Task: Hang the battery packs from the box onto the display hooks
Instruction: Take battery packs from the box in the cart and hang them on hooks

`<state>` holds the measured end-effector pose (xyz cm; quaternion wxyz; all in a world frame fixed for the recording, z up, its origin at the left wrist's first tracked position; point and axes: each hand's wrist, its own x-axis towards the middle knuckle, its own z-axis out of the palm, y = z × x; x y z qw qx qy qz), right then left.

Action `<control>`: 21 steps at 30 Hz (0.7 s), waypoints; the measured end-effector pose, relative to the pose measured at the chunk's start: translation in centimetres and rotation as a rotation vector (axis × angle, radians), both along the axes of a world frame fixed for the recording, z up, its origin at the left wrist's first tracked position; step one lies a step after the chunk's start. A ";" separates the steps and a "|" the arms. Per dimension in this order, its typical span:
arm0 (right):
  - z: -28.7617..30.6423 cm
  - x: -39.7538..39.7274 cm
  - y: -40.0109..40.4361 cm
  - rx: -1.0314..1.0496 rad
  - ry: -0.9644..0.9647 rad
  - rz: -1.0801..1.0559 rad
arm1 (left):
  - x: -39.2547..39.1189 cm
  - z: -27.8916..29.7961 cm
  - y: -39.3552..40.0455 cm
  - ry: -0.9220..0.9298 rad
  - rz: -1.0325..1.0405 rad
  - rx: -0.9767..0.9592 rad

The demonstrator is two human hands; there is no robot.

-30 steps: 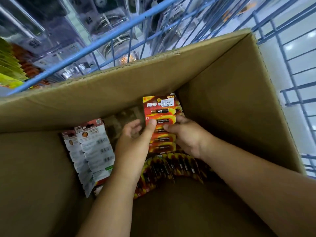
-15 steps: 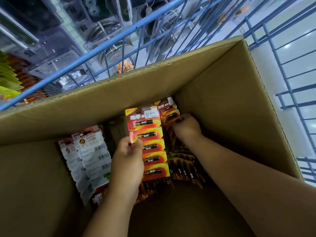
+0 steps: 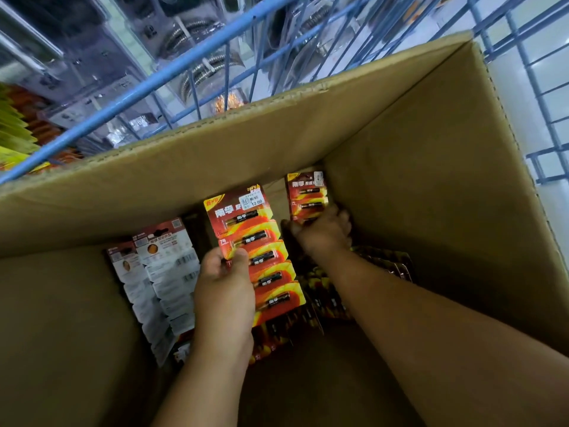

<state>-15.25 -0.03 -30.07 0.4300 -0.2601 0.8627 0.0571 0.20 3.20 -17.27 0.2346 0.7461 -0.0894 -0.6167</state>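
The left hand (image 3: pixel 223 291) pinches a red pack (image 3: pixel 255 257) by its left edge, lifted inside the box (image 3: pixel 431 180). The right hand (image 3: pixel 323 232) curls round a second pack (image 3: pixel 306 195) at the far right corner. These cards look light, stiff and slick, best held at the edges. The tall box walls crowd the lift; above is open.

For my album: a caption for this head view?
Left hand lifts a battery strip; right hand grips another.
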 end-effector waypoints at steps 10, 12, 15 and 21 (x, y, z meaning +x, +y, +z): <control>-0.6 0.0 0.3 -0.118 -0.055 -0.187 | -0.1 -0.4 -0.2 -0.023 -0.013 -0.043; -0.2 0.0 0.2 -0.132 -0.218 -0.322 | -0.1 -0.5 -0.1 -0.023 0.001 -0.038; 1.4 -0.3 -0.3 -0.116 -0.383 -0.458 | -0.1 0.0 -0.2 -0.021 -0.001 -0.036; 8.7 -1.9 -0.2 -0.117 -0.642 -0.548 | 0.3 5.5 -0.2 -0.026 -0.074 -0.056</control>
